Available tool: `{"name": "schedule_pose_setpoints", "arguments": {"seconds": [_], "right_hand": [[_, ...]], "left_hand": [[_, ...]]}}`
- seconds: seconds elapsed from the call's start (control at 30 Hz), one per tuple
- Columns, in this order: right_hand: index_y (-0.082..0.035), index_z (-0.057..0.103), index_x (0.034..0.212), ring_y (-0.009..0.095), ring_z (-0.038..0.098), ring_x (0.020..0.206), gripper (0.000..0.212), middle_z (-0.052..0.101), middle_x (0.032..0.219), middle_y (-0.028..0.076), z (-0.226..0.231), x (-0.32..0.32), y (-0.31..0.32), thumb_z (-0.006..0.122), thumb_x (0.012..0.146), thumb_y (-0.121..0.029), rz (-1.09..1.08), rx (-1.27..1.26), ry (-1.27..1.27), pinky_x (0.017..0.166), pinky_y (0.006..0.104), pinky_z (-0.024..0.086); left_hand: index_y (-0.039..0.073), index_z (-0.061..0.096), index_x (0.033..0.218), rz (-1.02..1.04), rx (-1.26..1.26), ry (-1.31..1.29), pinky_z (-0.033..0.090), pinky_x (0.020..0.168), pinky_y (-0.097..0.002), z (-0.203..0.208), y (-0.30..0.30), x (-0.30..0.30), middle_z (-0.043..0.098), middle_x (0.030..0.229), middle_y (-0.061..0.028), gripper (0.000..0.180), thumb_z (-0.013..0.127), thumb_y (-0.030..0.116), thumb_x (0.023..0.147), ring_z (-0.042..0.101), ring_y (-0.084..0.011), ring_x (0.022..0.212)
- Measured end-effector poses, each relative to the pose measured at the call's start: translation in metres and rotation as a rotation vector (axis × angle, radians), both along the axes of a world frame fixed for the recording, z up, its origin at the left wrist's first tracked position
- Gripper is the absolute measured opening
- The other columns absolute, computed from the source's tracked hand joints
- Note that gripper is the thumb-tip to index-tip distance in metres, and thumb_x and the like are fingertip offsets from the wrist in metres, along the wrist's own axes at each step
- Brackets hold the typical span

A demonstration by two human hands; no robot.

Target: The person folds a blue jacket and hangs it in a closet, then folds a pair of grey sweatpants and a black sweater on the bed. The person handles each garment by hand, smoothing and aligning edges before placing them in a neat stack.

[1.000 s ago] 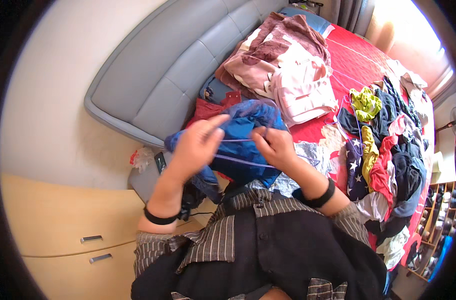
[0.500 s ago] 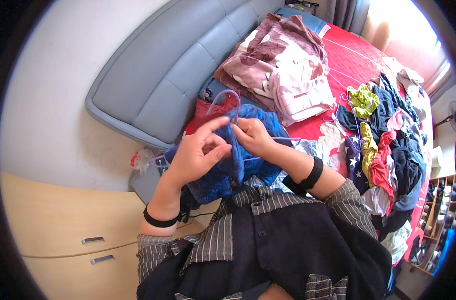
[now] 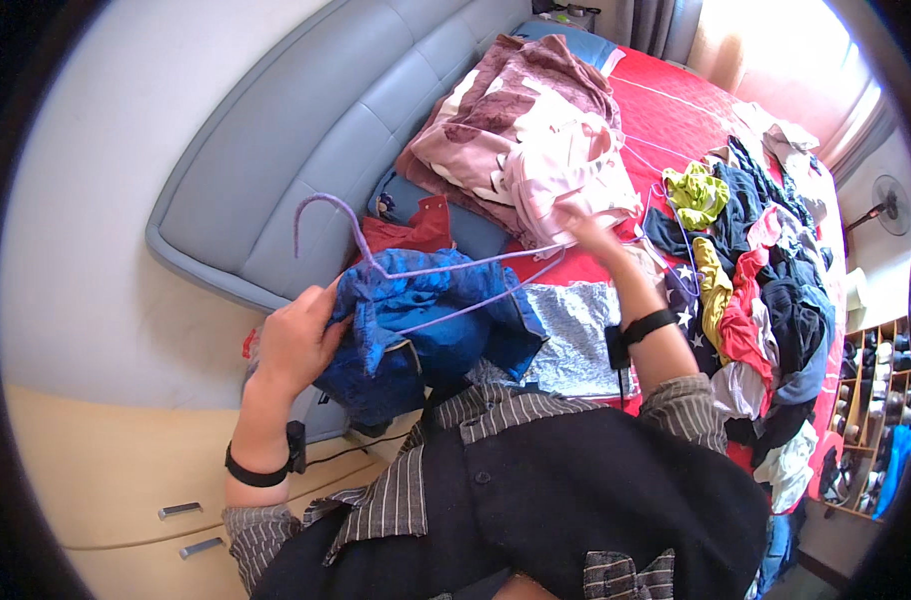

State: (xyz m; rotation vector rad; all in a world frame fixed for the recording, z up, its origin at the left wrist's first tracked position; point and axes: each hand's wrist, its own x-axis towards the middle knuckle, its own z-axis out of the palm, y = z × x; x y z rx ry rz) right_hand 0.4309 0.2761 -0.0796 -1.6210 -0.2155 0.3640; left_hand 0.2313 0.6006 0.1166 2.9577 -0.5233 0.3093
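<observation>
A dark-patterned blue garment (image 3: 441,300) hangs bunched over the left part of a purple hanger (image 3: 446,267). The hanger's hook curves up at the upper left, and its right arm sticks out bare. At the garment's left edge, my left hand (image 3: 298,340) is closed on the cloth, with the fingertips partly hidden behind it. My right hand (image 3: 596,240) is by the hanger's right end, in front of a pale pink folded item (image 3: 561,175). Motion smears its fingers, so their grip is unclear.
A red-covered bed (image 3: 666,95) holds a folded mauve blanket (image 3: 516,95), a grey cloth (image 3: 576,330), a red cloth (image 3: 411,230) and a heap of clothes (image 3: 766,270). Another purple hanger (image 3: 692,245) lies by the heap. A padded headboard (image 3: 266,180) and wooden drawers (image 3: 116,450) stand at left.
My right hand has moved right, from beside the hook to the hanger's far end. My left hand has moved left and down onto the garment. The hook has shifted left.
</observation>
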Motion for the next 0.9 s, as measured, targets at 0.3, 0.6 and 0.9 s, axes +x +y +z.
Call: {"name": "schedule_pose_setpoints", "arguments": {"seconds": [0.3, 0.6, 0.9], "right_hand": [[0.002, 0.055, 0.086, 0.018, 0.054, 0.075, 0.031, 0.058, 0.079, 0.012, -0.062, -0.021, 0.098, 0.061, 0.077, -0.028, 0.128, -0.323, -0.136, 0.067, 0.0331, 0.044], [-0.003, 0.053, 0.097, 0.007, 0.050, 0.078, 0.017, 0.056, 0.085, -0.001, 0.073, -0.019, 0.141, 0.055, 0.085, -0.015, 0.392, 0.416, -0.061, 0.072, 0.0226, 0.042], [-0.005, 0.056, 0.091, 0.026, 0.057, 0.075, 0.024, 0.057, 0.087, 0.012, 0.161, -0.126, 0.227, 0.067, 0.074, -0.018, 1.096, 0.159, -0.871, 0.064, 0.0319, 0.045]], "left_hand": [[0.010, 0.052, 0.109, 0.019, 0.079, 0.031, 0.045, 0.056, -0.0387, 0.016, 0.033, -0.018, 0.052, 0.077, -0.0114, 0.042, 0.060, 0.006, 0.068, 0.054, -0.0326, 0.068], [0.016, 0.052, 0.112, 0.415, 0.259, -0.123, 0.046, 0.058, -0.0389, 0.007, 0.096, -0.077, 0.054, 0.081, -0.0088, 0.042, 0.054, 0.006, 0.071, 0.056, -0.0306, 0.068], [0.011, 0.055, 0.105, 0.815, 0.086, -0.663, 0.046, 0.063, -0.0354, 0.028, 0.163, -0.143, 0.058, 0.085, -0.0113, 0.030, 0.055, 0.007, 0.075, 0.058, -0.0320, 0.074]]}}
